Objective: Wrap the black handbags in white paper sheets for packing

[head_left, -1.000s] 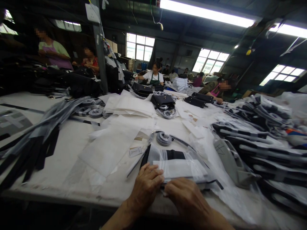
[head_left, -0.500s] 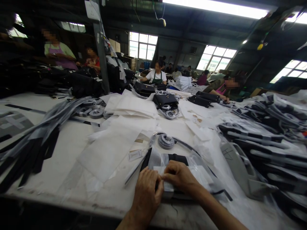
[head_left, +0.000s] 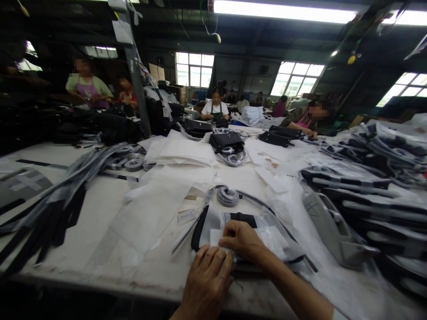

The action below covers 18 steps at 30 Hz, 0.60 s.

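A black bag [head_left: 197,231] lies flat near the table's front edge, partly covered with white wrapping sheet [head_left: 213,218]. My left hand [head_left: 210,275] rests on its front left part, fingers bent and close together over the white material. Just beyond, my right hand [head_left: 240,238] pinches at a small white piece [head_left: 215,237] on top of the bag; its fingertips hide what exactly is between them. A wrapped coil [head_left: 228,196] lies behind the bag, inside the loop of its wrapped strap [head_left: 263,205].
Long wrapped straps [head_left: 80,171] lie at the left, white sheets [head_left: 182,149] behind. Stacked wrapped black pieces [head_left: 367,202] and a grey bag [head_left: 328,229] are at the right. Several people work beyond, one in a green apron [head_left: 218,114].
My left hand has moved slightly right and flattened on the bag's front. My right hand has shifted a little left. The view has tilted slightly, and the person in the green apron has drawn an arm in.
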### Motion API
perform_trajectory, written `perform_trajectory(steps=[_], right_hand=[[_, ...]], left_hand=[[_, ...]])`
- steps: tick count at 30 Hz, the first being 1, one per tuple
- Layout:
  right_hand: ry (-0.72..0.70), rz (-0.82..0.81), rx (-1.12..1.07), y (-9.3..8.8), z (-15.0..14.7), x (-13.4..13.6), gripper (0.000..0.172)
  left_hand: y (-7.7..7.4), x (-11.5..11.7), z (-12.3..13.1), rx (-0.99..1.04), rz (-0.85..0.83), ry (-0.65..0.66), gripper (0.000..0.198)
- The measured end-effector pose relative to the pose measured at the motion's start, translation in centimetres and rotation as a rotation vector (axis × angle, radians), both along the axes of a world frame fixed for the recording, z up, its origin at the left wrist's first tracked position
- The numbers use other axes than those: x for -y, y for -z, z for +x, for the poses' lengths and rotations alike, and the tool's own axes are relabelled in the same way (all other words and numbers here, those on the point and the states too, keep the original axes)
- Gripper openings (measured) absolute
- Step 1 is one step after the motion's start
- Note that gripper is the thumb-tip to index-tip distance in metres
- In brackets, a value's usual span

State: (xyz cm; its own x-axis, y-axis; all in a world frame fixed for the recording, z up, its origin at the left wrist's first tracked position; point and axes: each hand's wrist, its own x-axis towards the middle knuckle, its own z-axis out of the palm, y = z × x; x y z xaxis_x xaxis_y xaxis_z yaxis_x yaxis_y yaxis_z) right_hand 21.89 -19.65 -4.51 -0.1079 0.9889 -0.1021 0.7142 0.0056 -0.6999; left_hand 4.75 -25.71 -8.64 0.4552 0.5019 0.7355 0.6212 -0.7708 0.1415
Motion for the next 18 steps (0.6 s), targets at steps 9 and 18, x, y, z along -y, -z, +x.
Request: perform_trajectory(steps=[9,18], right_hand=[[0.051,0.142,-0.089,-2.9,0.8,0.7,0.011],[0.666,0.323,0.275,-8.0,20.9,9.1,0.036]], left_hand=[[0.6,0.0,-0.7,-0.226,-0.081,-0.115,0.058],[-0.4,-0.4,-0.4,-0.402,-0.206,-0.139,0.077]])
